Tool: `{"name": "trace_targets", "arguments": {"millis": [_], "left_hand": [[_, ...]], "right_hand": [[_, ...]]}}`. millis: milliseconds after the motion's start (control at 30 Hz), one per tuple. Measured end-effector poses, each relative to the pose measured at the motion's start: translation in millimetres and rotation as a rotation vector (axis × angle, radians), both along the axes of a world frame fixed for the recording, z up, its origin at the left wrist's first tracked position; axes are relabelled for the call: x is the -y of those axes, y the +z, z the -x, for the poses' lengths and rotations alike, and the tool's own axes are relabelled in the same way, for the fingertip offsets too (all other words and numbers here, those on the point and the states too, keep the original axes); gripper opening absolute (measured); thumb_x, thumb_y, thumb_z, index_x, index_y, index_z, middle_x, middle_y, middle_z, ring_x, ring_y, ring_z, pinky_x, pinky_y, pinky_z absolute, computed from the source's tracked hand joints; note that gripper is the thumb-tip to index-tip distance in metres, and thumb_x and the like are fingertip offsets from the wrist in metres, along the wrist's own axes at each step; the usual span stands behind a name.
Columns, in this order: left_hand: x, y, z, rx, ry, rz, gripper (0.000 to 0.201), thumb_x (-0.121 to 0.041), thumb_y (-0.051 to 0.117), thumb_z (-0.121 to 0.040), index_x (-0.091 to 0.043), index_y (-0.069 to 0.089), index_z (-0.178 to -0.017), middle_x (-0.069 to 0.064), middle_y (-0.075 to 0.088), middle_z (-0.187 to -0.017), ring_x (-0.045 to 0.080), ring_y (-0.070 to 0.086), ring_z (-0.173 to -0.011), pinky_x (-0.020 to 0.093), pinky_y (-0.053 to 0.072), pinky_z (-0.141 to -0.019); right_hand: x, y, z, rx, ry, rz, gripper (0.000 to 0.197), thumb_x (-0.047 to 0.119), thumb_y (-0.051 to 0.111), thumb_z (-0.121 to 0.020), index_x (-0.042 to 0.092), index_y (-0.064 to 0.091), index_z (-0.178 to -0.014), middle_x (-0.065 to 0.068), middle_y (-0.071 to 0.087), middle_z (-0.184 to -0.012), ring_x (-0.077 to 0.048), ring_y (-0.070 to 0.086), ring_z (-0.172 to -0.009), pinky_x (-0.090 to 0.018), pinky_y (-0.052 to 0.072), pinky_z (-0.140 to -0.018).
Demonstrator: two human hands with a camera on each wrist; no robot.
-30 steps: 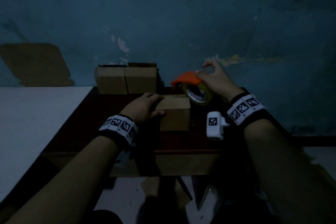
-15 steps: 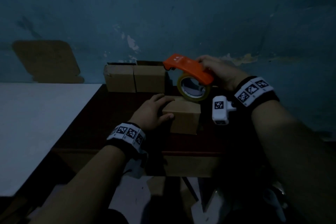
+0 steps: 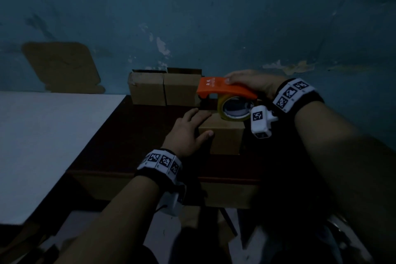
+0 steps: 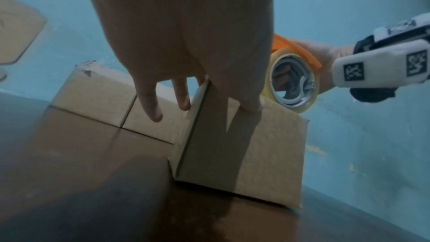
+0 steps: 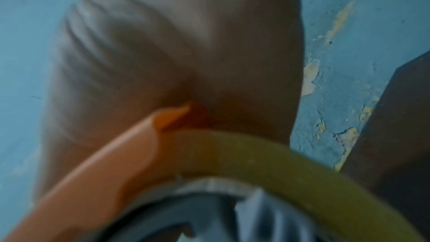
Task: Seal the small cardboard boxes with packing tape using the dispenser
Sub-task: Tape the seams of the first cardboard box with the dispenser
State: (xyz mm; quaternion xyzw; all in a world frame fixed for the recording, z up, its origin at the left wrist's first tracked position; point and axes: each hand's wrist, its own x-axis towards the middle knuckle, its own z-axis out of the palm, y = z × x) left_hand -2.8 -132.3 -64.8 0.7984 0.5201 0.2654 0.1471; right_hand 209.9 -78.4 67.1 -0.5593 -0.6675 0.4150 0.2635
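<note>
Left hand (image 3: 188,130) lies flat against the near box (image 3: 225,137) on the dark table (image 3: 132,135), fingers straight, thumb on its front face. Right hand (image 3: 252,83) grips the orange tape dispenser (image 3: 222,90) (roll touching the box top), forearm angled inward.

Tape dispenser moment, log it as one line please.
right hand grips tape dispenser | over front box | left hand steadies box

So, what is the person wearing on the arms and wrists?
Both forearms are bare, no sleeves. Each wrist has a black band with white squares printed with black codes. A white camera block with the same kind of code hangs at the right wrist band.
</note>
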Motion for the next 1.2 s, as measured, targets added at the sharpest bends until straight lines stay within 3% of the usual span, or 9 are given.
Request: {"name": "trace_targets", "arguments": {"millis": [133,267,433,533,667,833,900,1033,1200], "left_hand": [[1,-4,0,0.058,-0.004,0.029,0.06,-0.051,0.055,-0.09,-0.043,0.032,-0.145,-0.003,0.019,-0.156,0.03,0.029,-0.135,0.044,0.031,-0.109],[1,-3,-1,0.106,0.003,0.077,0.061,-0.051,0.056,-0.09,-0.042,0.032,-0.145,-0.006,0.016,-0.157,0.031,0.023,-0.137,0.04,0.024,-0.11],[2,-2,-3,0.185,0.026,0.138,0.054,-0.051,0.054,-0.091,-0.045,0.037,-0.142,-0.011,0.017,-0.157,0.031,0.019,-0.139,0.032,0.018,-0.104],[-3,0,-3,0.23,0.017,0.212,0.044,-0.048,0.035,-0.097,-0.042,0.04,-0.141,-0.009,0.017,-0.158,0.028,0.017,-0.142,0.029,0.012,-0.102],[-4,1,0,0.242,-0.064,0.159,0.054,-0.041,0.011,-0.095,-0.036,0.039,-0.141,-0.002,0.019,-0.158,0.016,0.014,-0.145,0.03,0.007,-0.1],[-5,0,7,0.415,-0.087,0.172,0.04,-0.025,0.022,-0.103,-0.035,0.047,-0.132,-0.003,0.028,-0.154,0.014,0.024,-0.141,0.031,0.019,-0.11],[-6,5,7,0.644,-0.042,0.322,0.041,-0.017,0.026,-0.102,-0.029,0.058,-0.125,-0.004,0.037,-0.15,0.017,0.035,-0.136,0.031,0.031,-0.105],[0,26,9,1.087,0.047,0.626,0.056,-0.039,0.02,-0.102,-0.018,0.071,-0.113,0.003,0.064,-0.126,0.02,0.057,-0.114,0.031,0.046,-0.084],[-2,50,4,0.984,0.167,0.601,0.065,-0.052,0.023,-0.101,-0.014,0.076,-0.101,0.008,0.069,-0.088,0.014,0.057,-0.069,0.027,0.04,-0.061]], "right_hand": [[-7,-9,2,0.039,-0.098,-0.017,0.023,0.039,0.062,-0.089,0.017,0.063,-0.094,-0.013,0.067,-0.09,-0.023,0.063,-0.071,-0.03,0.051,-0.067],[-9,-15,0,-0.014,-0.105,-0.044,0.054,0.054,0.071,-0.078,0.006,0.071,-0.103,-0.018,0.072,-0.097,-0.029,0.067,-0.083,-0.039,0.054,-0.085],[-5,-13,-1,-0.077,-0.082,-0.054,0.051,0.05,0.072,-0.078,0.007,0.071,-0.106,-0.016,0.072,-0.095,-0.023,0.067,-0.077,-0.035,0.054,-0.081],[-4,-12,1,-0.065,-0.054,-0.044,0.042,0.051,0.072,-0.076,0.014,0.071,-0.094,-0.012,0.072,-0.089,-0.021,0.067,-0.075,-0.033,0.055,-0.077],[-6,-14,2,-0.09,-0.057,-0.027,0.055,0.055,0.074,-0.065,0.012,0.072,-0.098,-0.012,0.072,-0.087,-0.021,0.068,-0.071,-0.032,0.056,-0.075],[-4,-20,-5,-0.13,-0.063,-0.004,0.036,0.046,0.069,-0.082,0.012,0.068,-0.094,-0.013,0.07,-0.084,-0.02,0.066,-0.067,-0.028,0.056,-0.068],[-3,-20,-6,-0.124,-0.06,-0.008,0.036,0.045,0.068,-0.084,0.011,0.068,-0.095,-0.012,0.07,-0.083,-0.02,0.067,-0.067,-0.026,0.056,-0.065],[-2,-18,-4,-0.126,-0.049,-0.018,0.03,0.043,0.067,-0.085,0.014,0.067,-0.092,-0.009,0.071,-0.077,-0.015,0.067,-0.059,-0.022,0.056,-0.057],[-4,-18,-3,-0.105,-0.027,-0.006,0.048,0.052,0.071,-0.069,0.013,0.069,-0.097,-0.012,0.072,-0.085,-0.021,0.068,-0.069,-0.03,0.057,-0.069]]}}
